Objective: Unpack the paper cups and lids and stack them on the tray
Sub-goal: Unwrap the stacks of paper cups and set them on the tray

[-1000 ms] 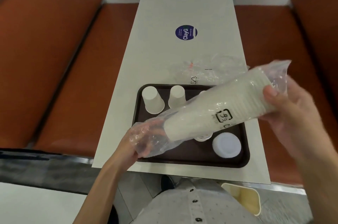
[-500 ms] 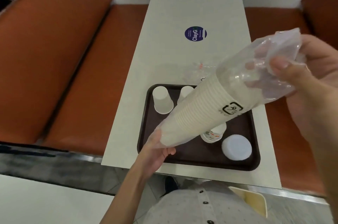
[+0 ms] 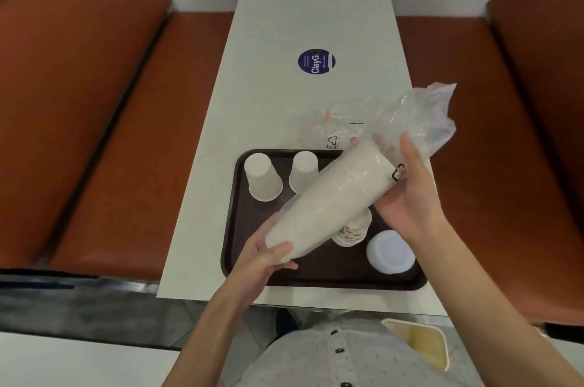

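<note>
A long stack of white paper cups (image 3: 335, 197) lies slanted above the dark brown tray (image 3: 325, 276). My left hand (image 3: 268, 257) grips its lower, bare end. My right hand (image 3: 410, 194) holds the upper end, where the clear plastic sleeve (image 3: 420, 115) is bunched back. On the tray stand two upside-down white cups (image 3: 262, 176) (image 3: 303, 168), a printed cup (image 3: 350, 230) partly hidden under the stack, and a white lid (image 3: 390, 252) at the front right.
An empty clear plastic bag (image 3: 328, 130) lies on the white table (image 3: 284, 86) just behind the tray. A round blue sticker (image 3: 316, 61) marks the table's middle. Orange bench seats (image 3: 126, 134) flank both sides. A pale yellow container (image 3: 420, 345) sits near my lap.
The plastic sleeve has slid up off the lower end of the stack toward my right hand. My left hand now grips bare cups. The stack has dropped closer to the tray.
</note>
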Demonstrator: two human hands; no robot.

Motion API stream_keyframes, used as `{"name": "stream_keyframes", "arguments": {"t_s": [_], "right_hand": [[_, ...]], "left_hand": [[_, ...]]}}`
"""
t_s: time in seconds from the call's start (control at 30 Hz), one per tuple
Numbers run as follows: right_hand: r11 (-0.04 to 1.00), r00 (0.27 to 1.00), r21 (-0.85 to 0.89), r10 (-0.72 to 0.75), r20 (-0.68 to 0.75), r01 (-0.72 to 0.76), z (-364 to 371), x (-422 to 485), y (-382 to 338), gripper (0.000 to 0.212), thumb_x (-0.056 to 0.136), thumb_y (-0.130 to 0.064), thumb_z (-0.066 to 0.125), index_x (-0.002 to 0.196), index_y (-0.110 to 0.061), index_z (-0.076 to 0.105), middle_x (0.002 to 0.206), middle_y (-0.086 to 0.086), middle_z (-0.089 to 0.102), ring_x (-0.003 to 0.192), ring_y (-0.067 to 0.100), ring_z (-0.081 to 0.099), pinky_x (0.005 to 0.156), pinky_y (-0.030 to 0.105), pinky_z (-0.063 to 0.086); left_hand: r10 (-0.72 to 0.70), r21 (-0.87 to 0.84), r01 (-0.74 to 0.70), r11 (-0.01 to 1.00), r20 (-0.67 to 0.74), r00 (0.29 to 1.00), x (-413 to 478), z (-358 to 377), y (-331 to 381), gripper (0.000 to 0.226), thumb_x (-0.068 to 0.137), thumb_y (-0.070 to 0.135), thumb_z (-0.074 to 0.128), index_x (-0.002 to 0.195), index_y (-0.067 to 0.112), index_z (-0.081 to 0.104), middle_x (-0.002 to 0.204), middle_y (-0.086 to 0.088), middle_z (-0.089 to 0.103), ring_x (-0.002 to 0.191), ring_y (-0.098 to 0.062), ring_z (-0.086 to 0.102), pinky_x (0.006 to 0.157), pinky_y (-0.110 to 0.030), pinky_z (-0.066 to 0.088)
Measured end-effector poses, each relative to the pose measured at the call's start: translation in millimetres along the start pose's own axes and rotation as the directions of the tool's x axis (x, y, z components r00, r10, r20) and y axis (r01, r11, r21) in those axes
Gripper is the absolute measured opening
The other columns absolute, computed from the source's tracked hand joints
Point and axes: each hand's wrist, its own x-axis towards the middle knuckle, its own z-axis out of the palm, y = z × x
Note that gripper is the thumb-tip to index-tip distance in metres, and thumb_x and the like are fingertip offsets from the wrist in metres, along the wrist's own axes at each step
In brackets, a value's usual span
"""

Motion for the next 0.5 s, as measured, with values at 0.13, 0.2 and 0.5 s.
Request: {"name": "stream_keyframes", "arguments": {"t_s": [0.13, 0.2, 0.5], "right_hand": [[0.996, 0.996, -0.087, -0.020, -0.090, 0.012, 2.1, -1.2, -6.0, 0.053, 0.084, -0.040, 0.067, 0.125, -0.007, 0.061, 0.128, 0.019, 0.063, 0.125, 0.035, 0.057, 0.101, 0.045, 0.050], [0.999, 0.991, -0.031, -0.042, -0.129, 0.038, -4.1, 3.2, -24.7, 0.058, 0.090, -0.043, 0.060, 0.134, -0.006, 0.054, 0.137, 0.017, 0.058, 0.127, 0.034, 0.057, 0.098, 0.045, 0.051], [0.991, 0.988, -0.046, -0.133, -0.079, 0.129, -29.3, 4.8, -92.9, 0.061, 0.104, -0.047, 0.038, 0.146, -0.002, 0.033, 0.155, 0.016, 0.038, 0.136, 0.030, 0.048, 0.100, 0.048, 0.049]], "left_hand": [[0.044, -0.005, -0.044, 0.999, -0.049, 0.998, -0.6, 4.7, -2.8, 0.061, 0.064, 0.034, 0.077, 0.124, 0.037, 0.064, 0.127, 0.005, 0.061, 0.111, -0.022, 0.064, 0.069, -0.030, 0.058], [0.051, -0.026, -0.053, 0.998, -0.075, 0.996, -1.0, 6.7, -1.8, 0.065, 0.058, 0.039, 0.086, 0.120, 0.033, 0.067, 0.120, 0.006, 0.066, 0.105, -0.020, 0.067, 0.064, -0.029, 0.058], [-0.103, -0.231, 0.096, 0.968, -0.019, 0.994, -10.3, -25.1, -11.4, 0.060, 0.049, 0.025, 0.082, 0.108, 0.019, 0.070, 0.103, -0.001, 0.068, 0.094, -0.018, 0.068, 0.064, -0.032, 0.060]]}}
